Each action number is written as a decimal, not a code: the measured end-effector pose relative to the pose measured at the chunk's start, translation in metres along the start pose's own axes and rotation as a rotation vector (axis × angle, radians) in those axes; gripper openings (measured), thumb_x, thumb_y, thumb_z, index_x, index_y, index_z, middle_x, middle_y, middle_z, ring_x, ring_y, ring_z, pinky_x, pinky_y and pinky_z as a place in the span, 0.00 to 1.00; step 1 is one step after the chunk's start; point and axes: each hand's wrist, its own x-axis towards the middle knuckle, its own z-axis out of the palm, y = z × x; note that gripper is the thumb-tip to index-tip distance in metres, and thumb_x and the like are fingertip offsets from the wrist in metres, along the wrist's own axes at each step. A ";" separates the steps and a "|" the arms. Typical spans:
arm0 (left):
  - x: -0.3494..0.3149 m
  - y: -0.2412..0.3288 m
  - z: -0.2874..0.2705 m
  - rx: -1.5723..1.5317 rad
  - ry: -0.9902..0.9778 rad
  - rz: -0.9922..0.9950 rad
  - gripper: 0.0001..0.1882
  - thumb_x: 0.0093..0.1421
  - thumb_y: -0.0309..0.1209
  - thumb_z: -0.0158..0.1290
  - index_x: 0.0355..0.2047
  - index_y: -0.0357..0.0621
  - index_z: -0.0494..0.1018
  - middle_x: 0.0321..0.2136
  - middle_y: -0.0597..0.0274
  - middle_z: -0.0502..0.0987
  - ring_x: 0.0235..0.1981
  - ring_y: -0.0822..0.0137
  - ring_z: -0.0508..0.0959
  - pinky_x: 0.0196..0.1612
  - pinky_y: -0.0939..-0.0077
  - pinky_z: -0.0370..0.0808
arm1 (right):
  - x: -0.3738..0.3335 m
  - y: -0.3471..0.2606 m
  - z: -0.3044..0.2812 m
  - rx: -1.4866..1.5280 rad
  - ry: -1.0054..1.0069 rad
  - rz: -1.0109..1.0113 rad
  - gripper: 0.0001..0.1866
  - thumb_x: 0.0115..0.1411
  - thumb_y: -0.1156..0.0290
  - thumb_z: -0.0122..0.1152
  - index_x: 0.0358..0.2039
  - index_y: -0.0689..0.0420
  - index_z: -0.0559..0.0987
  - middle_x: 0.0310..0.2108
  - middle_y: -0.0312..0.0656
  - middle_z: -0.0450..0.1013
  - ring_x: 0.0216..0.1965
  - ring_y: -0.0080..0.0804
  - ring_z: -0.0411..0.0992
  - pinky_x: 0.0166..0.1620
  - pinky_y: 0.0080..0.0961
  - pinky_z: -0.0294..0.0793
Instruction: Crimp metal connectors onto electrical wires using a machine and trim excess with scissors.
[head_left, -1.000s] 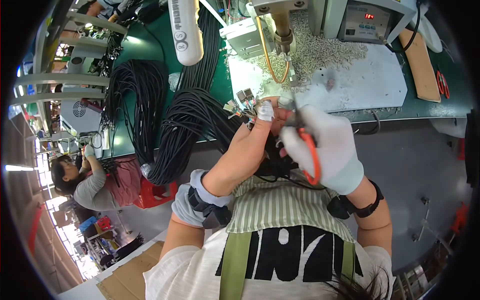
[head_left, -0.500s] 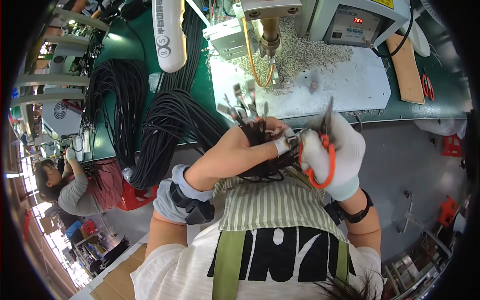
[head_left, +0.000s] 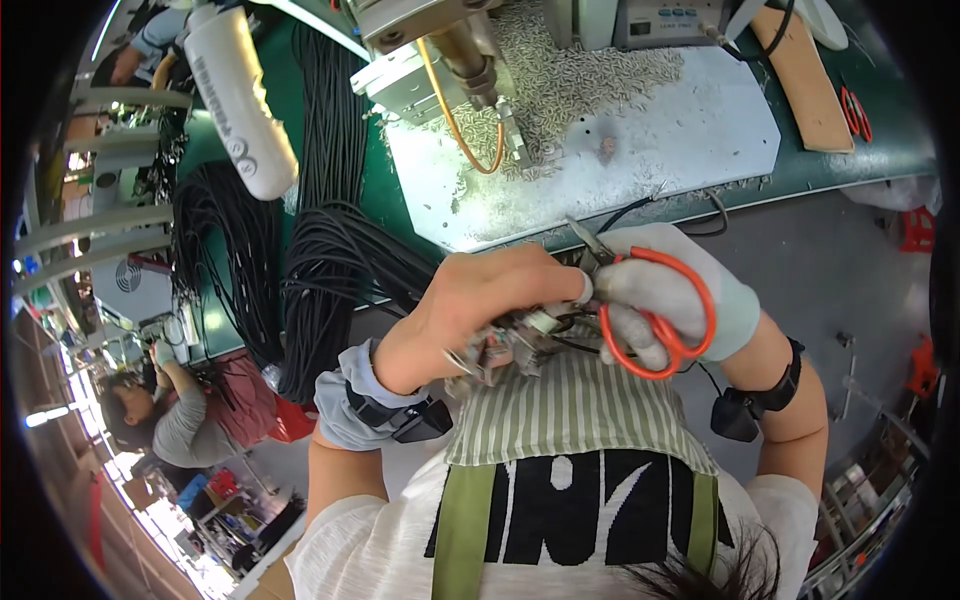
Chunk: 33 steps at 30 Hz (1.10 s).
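My left hand [head_left: 490,295], with tape or a finger cover at one fingertip, is closed on a bunch of cable ends [head_left: 510,345]. Their light-coloured tips hang below the fingers, smeared by motion. My right hand [head_left: 670,285], in a white glove, holds scissors [head_left: 705,300] with red-orange loop handles. The scissors' blades point up and left, just right of my left hand's fingers. Both hands meet in front of my striped apron [head_left: 570,410]. Whether the right fingers also pinch a cable is hidden.
Black cable bundles [head_left: 335,250] lie on the green bench at left. A pale board [head_left: 680,130] carries many small metal pieces [head_left: 570,90] under a press head [head_left: 480,80]. Another pair of red scissors [head_left: 856,115] lies far right. A co-worker [head_left: 190,410] sits at left.
The cable ends have swung from above my left hand to below it. My right hand has turned, its scissors' blades now tilting left. The view has shifted, with the lamp further left.
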 end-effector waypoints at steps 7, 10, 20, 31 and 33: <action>0.015 0.024 0.011 -0.858 0.454 -0.808 0.07 0.56 0.18 0.53 0.35 0.38 0.69 0.26 0.70 0.71 0.23 0.84 0.66 0.25 0.88 0.62 | 0.013 0.022 0.010 -1.232 0.615 -1.066 0.10 0.47 0.72 0.62 0.30 0.59 0.75 0.18 0.41 0.69 0.17 0.36 0.69 0.25 0.25 0.72; 0.008 0.015 0.018 -0.575 0.462 -0.795 0.09 0.55 0.18 0.53 0.36 0.37 0.68 0.24 0.72 0.69 0.22 0.85 0.63 0.25 0.90 0.60 | 0.010 0.019 0.013 -1.267 0.764 -0.999 0.11 0.44 0.72 0.63 0.30 0.57 0.76 0.18 0.41 0.67 0.20 0.39 0.70 0.25 0.27 0.72; 0.012 0.018 0.027 -0.461 0.545 -0.750 0.10 0.55 0.19 0.54 0.37 0.38 0.69 0.27 0.69 0.74 0.26 0.84 0.69 0.28 0.88 0.65 | 0.001 0.025 0.009 -1.121 0.540 -0.661 0.06 0.49 0.72 0.62 0.24 0.57 0.74 0.17 0.43 0.67 0.18 0.41 0.68 0.23 0.29 0.69; 0.010 0.016 0.023 -0.271 0.494 -0.668 0.09 0.55 0.17 0.53 0.36 0.38 0.69 0.24 0.70 0.74 0.24 0.82 0.71 0.27 0.89 0.66 | 0.012 0.035 0.017 -0.866 0.561 -0.745 0.08 0.52 0.71 0.61 0.22 0.59 0.72 0.16 0.45 0.68 0.16 0.44 0.68 0.21 0.30 0.67; 0.009 0.014 0.025 -0.296 0.514 -0.672 0.09 0.55 0.17 0.53 0.36 0.38 0.69 0.24 0.69 0.74 0.24 0.82 0.71 0.27 0.89 0.66 | 0.016 0.034 0.016 -0.968 0.630 -0.853 0.07 0.52 0.70 0.60 0.23 0.58 0.73 0.16 0.45 0.68 0.16 0.44 0.68 0.21 0.31 0.67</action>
